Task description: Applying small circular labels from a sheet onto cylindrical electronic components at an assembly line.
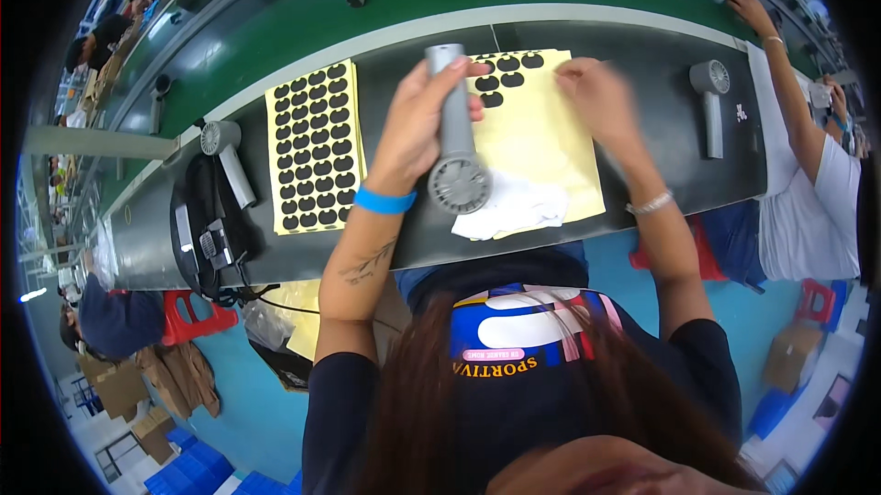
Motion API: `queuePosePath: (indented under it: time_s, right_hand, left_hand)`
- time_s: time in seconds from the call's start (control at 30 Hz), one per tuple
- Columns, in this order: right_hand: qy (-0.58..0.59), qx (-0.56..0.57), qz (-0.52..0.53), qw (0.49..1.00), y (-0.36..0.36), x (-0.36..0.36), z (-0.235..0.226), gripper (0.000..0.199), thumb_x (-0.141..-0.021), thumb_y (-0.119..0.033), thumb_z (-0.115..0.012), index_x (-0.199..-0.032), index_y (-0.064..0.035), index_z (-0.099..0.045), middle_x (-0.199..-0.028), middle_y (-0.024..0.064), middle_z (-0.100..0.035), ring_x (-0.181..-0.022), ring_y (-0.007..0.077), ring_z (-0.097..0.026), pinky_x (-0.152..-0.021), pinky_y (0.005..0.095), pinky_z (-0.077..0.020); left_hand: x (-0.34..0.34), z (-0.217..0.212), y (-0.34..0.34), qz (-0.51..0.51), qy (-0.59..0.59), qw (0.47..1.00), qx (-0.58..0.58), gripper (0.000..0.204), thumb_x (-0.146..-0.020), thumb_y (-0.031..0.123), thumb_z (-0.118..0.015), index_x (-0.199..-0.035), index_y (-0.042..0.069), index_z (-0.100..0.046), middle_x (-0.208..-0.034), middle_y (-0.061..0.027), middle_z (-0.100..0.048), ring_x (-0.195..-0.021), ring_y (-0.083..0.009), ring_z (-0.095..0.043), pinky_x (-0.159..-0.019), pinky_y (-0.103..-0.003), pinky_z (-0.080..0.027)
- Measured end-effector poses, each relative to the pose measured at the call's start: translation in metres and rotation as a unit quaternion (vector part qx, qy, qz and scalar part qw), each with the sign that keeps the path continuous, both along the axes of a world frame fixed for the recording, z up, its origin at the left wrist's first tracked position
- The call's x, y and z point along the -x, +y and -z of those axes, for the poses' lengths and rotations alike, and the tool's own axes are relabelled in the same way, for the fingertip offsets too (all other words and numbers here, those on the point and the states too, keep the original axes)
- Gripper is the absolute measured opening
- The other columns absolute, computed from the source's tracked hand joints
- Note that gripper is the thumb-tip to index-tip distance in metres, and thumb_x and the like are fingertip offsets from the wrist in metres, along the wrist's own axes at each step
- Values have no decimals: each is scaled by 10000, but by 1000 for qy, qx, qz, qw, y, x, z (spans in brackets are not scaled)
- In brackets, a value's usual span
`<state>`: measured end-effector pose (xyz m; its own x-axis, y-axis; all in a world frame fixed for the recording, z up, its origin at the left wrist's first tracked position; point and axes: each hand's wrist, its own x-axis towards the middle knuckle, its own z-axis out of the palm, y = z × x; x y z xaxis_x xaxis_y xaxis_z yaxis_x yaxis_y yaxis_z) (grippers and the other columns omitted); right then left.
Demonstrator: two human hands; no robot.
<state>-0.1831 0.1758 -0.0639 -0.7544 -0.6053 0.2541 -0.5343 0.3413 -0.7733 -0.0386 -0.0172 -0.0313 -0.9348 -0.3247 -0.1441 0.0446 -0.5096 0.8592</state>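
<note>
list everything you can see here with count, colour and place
handheld fan: one, grey, in the left hand over the bench
sticker sheet: one, yellow, full of black stickers, bench left
backing sheet: one, yellow, few black stickers at top, under the right hand
white cloth: one, near bench edge
other grey fans: one at bench left, one at bench right
conveyor belt: one, green, behind the bench
co-worker's arm: one, far right
left hand: gripping the fan handle
right hand: on the backing sheet

right hand (pixel 601 96) motion-blurred, fingers unclear; left hand (pixel 418 123) covers the grey fan's (pixel 454 142) handle middle; yellow sheet (pixel 541 142) partly under fan and white cloth (pixel 514 209)
</note>
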Motion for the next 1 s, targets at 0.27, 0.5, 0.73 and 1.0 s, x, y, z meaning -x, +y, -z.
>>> queuePosePath:
  time_s: [0.27, 0.5, 0.73, 1.0]
  right_hand:
    - [58, -58, 83, 993, -39, -4, 15, 201, -798, -101, -685, -959, -6, -612, -848, 93, -587, -684, 188, -581, -683, 313, -491]
    - [2, -58, 71, 996, -44, 7, 8, 167, -785, -72, -692, -911, -10, -603, -865, 91, -598, -681, 176, -613, -656, 301, -492]
    - [13, 55, -35, 998, -31, -1, -3, 130, -823, -16, -658, -934, 3, -592, -860, 44, -589, -713, 115, -571, -639, 241, -459]
    - [-163, 263, -47, 950, -3, -38, -72, 130, -842, 39, -629, -965, 6, -603, -916, 31, -585, -772, 56, -516, -677, 181, -406]
  left_hand:
    - [35, 38, 18, 18, -36, 997, -72, 362, -934, 236, -575, -1169, -6, -444, -1134, -120, -581, -693, -168, -635, -627, -301, -567]
    - [33, 40, 17, 19, -26, 996, -82, 379, -947, 264, -552, -1185, -11, -446, -1183, -126, -581, -699, -171, -643, -650, -320, -569]
    - [30, 43, 16, -7, -21, 996, -90, 394, -956, 313, -537, -1191, 5, -462, -1148, -124, -587, -719, -177, -638, -671, -330, -563]
    - [1, -21, 15, -43, 174, 974, 136, 373, -900, 194, -635, -1183, -9, -503, -1061, -132, -600, -1023, -223, -596, -908, -354, -468]
